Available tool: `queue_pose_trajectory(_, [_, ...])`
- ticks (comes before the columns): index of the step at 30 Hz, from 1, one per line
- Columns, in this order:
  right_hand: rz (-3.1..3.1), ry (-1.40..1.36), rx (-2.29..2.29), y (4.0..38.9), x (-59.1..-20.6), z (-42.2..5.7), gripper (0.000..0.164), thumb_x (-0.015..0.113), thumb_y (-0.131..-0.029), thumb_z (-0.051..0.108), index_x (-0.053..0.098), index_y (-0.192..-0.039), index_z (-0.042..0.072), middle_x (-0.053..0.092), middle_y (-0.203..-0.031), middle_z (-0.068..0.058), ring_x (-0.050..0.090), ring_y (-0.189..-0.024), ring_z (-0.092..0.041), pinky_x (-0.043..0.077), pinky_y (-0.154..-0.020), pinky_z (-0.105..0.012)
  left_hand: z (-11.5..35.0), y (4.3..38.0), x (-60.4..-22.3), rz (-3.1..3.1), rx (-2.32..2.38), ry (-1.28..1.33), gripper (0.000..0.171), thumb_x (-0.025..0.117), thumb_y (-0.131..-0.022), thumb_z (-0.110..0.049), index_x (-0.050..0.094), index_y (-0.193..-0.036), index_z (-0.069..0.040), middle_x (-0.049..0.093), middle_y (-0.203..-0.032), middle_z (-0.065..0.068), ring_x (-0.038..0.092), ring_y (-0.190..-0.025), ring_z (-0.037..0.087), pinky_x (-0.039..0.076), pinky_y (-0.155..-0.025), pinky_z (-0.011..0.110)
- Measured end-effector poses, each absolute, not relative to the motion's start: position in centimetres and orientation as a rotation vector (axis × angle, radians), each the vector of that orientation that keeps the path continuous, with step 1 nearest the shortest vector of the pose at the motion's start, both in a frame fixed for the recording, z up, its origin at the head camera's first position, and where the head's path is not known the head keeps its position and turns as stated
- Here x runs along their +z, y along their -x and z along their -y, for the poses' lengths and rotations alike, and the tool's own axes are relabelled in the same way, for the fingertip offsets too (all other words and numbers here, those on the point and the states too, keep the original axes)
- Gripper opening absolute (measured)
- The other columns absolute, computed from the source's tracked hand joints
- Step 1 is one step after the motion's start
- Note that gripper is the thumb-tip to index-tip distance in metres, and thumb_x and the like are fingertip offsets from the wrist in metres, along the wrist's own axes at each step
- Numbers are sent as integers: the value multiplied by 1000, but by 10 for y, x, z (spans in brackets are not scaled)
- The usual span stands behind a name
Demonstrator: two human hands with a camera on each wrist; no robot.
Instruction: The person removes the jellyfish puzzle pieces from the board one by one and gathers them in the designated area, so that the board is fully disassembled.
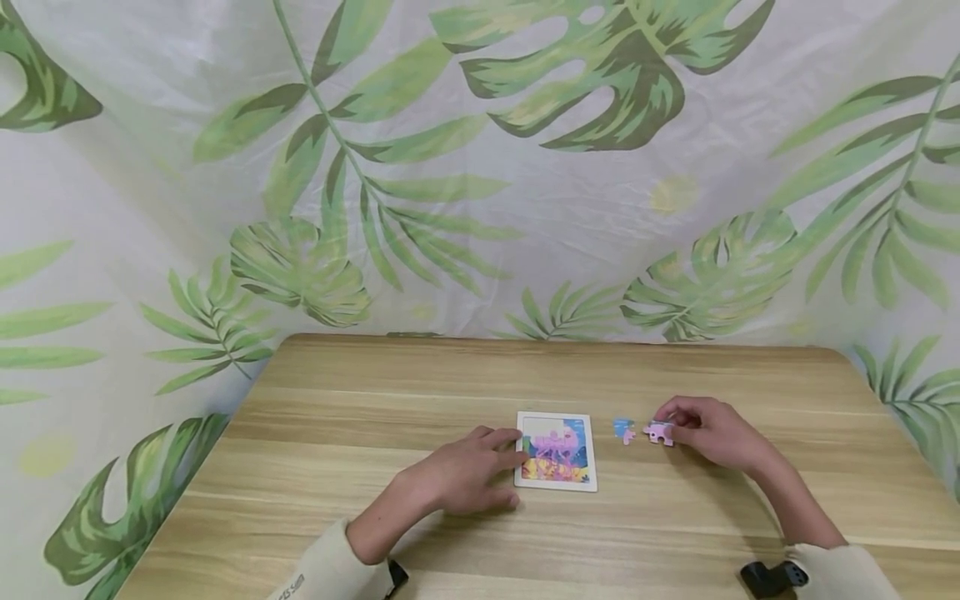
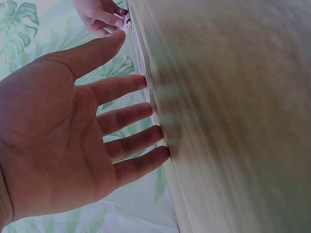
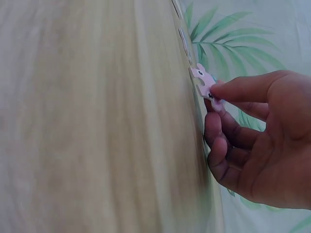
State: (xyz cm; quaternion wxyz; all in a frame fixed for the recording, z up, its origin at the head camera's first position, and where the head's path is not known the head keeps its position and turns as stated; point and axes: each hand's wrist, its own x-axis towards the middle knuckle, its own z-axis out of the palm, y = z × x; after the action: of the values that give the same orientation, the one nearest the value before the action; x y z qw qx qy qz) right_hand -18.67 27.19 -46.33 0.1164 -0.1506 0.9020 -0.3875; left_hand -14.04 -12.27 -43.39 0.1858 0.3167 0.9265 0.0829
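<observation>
A jigsaw puzzle in a white frame [image 1: 594,477] lies on the table, its picture pink, blue and yellow, with a pale gap at the upper left. My left hand [image 1: 474,468] rests its straight fingertips on the frame's left edge; the left wrist view shows the palm and spread fingers. Between thumb and fingers, my right hand [image 1: 708,433] pinches a pink puzzle piece [image 3: 204,81], tilted up from the table in the right wrist view. Another puzzle piece [image 1: 622,429], blue and pink, lies between the frame and the right hand.
The wooden table [image 1: 420,375] has rounded far corners. Behind it hangs a leaf-printed cloth [image 1: 465,208]. Dark wrist devices sit at both sleeves, the right one [image 1: 772,577] close over the table near its front.
</observation>
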Motion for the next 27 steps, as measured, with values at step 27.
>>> queue_pose_trajectory(27, [-2714,523,-1003,192,-464,-267,18,76,-93,2,75,-110,7,69,-97,-2,57,-82,-10,49,-71,-23,122,139,-434,-2622,229,-901,60,72,-103,-46,58,-157,-22,43,-171,4,44,-155,32,49,-119,50])
